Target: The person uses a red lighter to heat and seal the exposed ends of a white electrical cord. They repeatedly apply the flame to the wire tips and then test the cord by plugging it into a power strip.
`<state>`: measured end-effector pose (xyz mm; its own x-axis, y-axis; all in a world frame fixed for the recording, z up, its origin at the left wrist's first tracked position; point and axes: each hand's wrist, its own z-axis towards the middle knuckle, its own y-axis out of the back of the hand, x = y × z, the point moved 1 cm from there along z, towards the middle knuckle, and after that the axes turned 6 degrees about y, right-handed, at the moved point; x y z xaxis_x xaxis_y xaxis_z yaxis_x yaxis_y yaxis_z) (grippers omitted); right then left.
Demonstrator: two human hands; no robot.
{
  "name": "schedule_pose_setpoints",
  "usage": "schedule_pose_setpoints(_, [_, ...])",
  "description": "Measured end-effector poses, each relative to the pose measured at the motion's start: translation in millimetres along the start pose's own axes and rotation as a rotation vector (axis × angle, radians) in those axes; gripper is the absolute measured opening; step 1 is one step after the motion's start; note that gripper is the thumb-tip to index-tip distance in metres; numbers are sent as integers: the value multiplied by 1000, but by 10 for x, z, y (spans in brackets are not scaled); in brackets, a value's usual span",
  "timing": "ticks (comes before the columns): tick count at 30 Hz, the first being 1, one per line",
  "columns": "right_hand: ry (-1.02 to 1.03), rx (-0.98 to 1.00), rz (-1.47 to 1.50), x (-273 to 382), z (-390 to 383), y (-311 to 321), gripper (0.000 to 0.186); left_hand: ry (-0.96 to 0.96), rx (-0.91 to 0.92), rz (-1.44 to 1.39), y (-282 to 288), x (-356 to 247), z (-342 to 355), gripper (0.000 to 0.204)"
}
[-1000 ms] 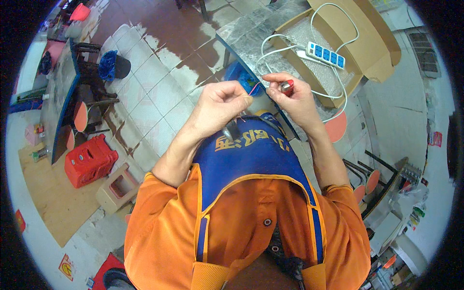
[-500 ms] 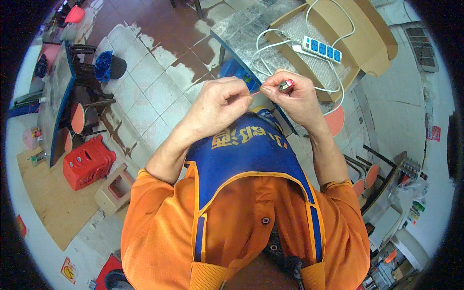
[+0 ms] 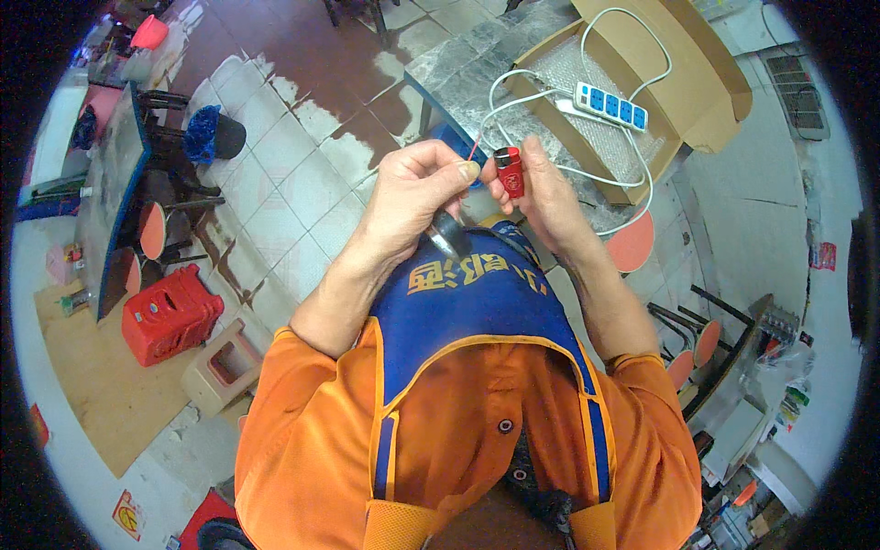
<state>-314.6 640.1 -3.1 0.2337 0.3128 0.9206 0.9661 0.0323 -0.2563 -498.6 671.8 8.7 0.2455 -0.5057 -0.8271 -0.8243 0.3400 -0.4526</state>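
Between the thumb and forefinger of my left hand [image 3: 417, 197] a thin red wire [image 3: 474, 148] is pinched, its end pointing up. Below those fingers, against the same hand, sits a dark, shiny, curved thing [image 3: 448, 235] that looks like a roll of black tape; how it is held is partly hidden. My right hand [image 3: 553, 197] grips a red lighter [image 3: 510, 174] with a metal top, held upright just right of the wire. I see no flame. Both hands are above my blue apron [image 3: 467, 316].
Ahead on the right, a grey marbled table [image 3: 463, 73] bears an open cardboard box [image 3: 678, 101] with bubble wrap, a white cable and a blue-and-white power strip [image 3: 610, 105]. On the left are a red plastic container [image 3: 170, 316], a beige stool [image 3: 220, 365] and a dark bin [image 3: 225, 133].
My hands have moved apart slightly. The lighter has swung upright in my right hand, and the wire end now points up. The dark curved thing has come into sight under my left hand.
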Motion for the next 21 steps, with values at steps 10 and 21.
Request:
schedule_pose_setpoints(10, [68,-114,-47,-18,75,-80,46,19,-19,-19,-103,12,-15,14])
schedule_pose_setpoints(21, [92,-148,-127,-32,81,-88,46,94,47,-41,-84,41,-17,15])
